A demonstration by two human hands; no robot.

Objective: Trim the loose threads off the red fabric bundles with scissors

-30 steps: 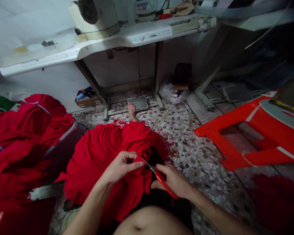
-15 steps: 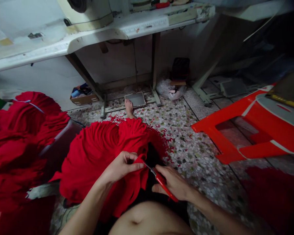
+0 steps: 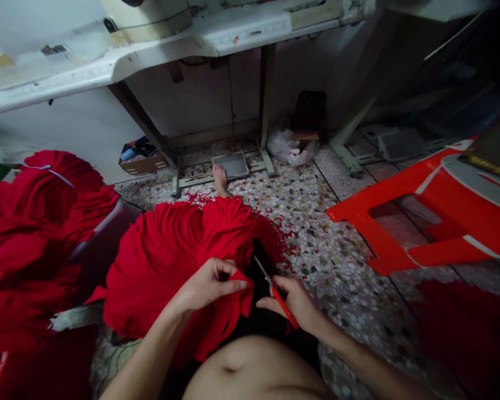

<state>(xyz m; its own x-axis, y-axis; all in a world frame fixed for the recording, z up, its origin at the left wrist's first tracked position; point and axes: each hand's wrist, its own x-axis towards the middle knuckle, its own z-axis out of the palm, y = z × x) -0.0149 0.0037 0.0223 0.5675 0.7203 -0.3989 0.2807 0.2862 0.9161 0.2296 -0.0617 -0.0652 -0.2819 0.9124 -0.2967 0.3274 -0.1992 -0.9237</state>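
Note:
A large heap of red fabric point(image 3: 162, 250) lies in folded layers across my lap. My left hand point(image 3: 212, 283) pinches a piece of it between thumb and fingers, and a small pointed flap stands up there. To the right, my right hand point(image 3: 289, 303) is closed around red-handled scissors point(image 3: 282, 306). Their blades point up and to the left, a short way right of the pinched fabric and apart from it. Below the hands a dark cloth covers part of my lap.
A white worktable point(image 3: 158, 53) spans the top. An orange stool point(image 3: 420, 211) lies at right. More red fabric point(image 3: 50, 222) is piled at left. Red scraps point(image 3: 279, 233) litter the speckled floor. A bare foot point(image 3: 220, 179) rests by a pedal point(image 3: 235, 165); a cardboard box point(image 3: 144, 164) stands nearby.
The scissors and my right hand have drawn back from the pinched fabric, and the blade tips no longer touch it. My left hand keeps its grip. The view has shifted slightly.

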